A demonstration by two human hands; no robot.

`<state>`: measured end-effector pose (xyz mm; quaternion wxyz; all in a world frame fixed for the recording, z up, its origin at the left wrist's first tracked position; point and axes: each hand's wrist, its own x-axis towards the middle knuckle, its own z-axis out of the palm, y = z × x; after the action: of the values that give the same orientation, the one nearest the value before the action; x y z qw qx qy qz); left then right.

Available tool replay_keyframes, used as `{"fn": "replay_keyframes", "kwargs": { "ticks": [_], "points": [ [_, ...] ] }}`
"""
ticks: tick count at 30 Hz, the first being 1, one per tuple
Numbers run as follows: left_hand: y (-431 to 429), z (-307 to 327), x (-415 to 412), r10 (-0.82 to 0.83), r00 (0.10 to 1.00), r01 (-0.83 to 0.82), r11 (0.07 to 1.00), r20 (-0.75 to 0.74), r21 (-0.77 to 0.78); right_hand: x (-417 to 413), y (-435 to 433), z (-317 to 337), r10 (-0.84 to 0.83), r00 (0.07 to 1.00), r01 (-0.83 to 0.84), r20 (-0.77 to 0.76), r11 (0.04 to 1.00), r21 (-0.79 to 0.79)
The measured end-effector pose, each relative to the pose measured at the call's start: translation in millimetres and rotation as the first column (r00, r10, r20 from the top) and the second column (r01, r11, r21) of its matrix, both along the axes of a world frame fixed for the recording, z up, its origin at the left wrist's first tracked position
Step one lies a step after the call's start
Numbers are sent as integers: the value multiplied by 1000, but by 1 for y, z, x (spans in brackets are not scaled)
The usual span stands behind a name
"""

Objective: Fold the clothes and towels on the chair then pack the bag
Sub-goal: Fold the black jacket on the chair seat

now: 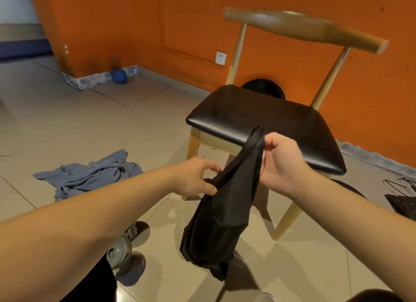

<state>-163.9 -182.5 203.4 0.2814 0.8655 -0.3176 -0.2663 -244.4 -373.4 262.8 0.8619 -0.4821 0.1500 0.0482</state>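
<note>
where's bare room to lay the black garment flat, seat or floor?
Chair seat is bare behind the right hand and left hand, which hold the black garment in front of it. Bare tiles also lie between the blue-grey garment and the blue ball. Crowded: shiny metal objects at lower left, black bag at far right.

Illumination: indoor, moderate, warm. The glossy floor (90,121) shows pale reflected patches below the left hand (198,178) and the right hand (281,160). The chair seat (258,112), beyond the right hand, carries a highlight along its front edge. The chair back (304,27), above the right hand, is blurred. The black cloth (220,223) between the hands shows little detail; soft shadow lies beneath it. Floor joints bend toward the frame edges.
</note>
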Motion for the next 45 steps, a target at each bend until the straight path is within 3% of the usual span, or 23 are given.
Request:
{"fn": "replay_keyframes", "kwargs": {
  "ticks": [4, 8, 11, 13, 15, 19, 21, 24, 27, 31, 33, 35, 37, 40, 41, 45],
  "points": [
    [3, -18, 0, -53, 998, 50, 987, 16, 152, 4, -9, -1, -90, 996, 90, 1, 996, -23],
    [7, -13, 2, 14, 990, -7, 998, -141, 56, 6, -23, -12, -176, 984, 179, 40, 930, -320],
    [9, -2, 3, 92, 982, -97, 995, -164, -25, 9, -37, -17, -94, 995, 99, 35, 855, -509],
    [8, 5, 5, 145, 975, -160, 984, -169, -79, 8, -47, -20, 23, 999, 8, 30, 646, -763],
    [8, 9, 8, 200, 963, -224, 967, -182, -124, 6, -53, -24, 114, 993, -55, -19, 323, -945],
    [14, 15, 11, 236, 931, -284, 947, -278, -148, 3, -59, -31, 180, 981, -49, -77, -154, -987],
    [18, 19, 10, 184, 932, -222, 971, -312, -92, 5, -62, -32, 177, 983, -14, -58, -241, -970],
    [23, 20, 4, 118, 915, -82, 991, -385, 108, 3, -63, -36, 140, 990, 60, 31, -212, -975],
    [23, 17, -2, 73, 942, -8, 981, -327, 195, 2, -62, -43, 115, 992, 84, 60, -225, -971],
    [19, 18, -9, 64, 967, -37, 993, -248, 114, 5, -60, -45, -29, 989, 130, 143, -266, -955],
    [18, 20, -10, 78, 974, -72, 997, -213, 36, 7, -60, -41, -139, 968, 168, 209, -260, -951],
    [18, 21, -11, 87, 979, -98, 994, -182, -52, 9, -61, -37, -230, 958, 121, 170, -212, -970],
    [17, 23, -11, 100, 985, -118, 985, -141, -124, 9, -63, -37, -299, 950, 90, 94, -26, -996],
    [17, 26, -13, 140, 979, -174, 955, -151, -240, 6, -62, -42, -374, 928, 173, 2, 424, -889],
    [17, 27, -13, 145, 975, -188, 944, -169, -272, 6, -61, -43, -374, 927, 200, -9, 517, -832],
    [17, 31, -14, 147, 973, -195, 937, -179, -288, 8, -57, -42, -385, 923, 286, -2, 688, -667]
  ]
}}
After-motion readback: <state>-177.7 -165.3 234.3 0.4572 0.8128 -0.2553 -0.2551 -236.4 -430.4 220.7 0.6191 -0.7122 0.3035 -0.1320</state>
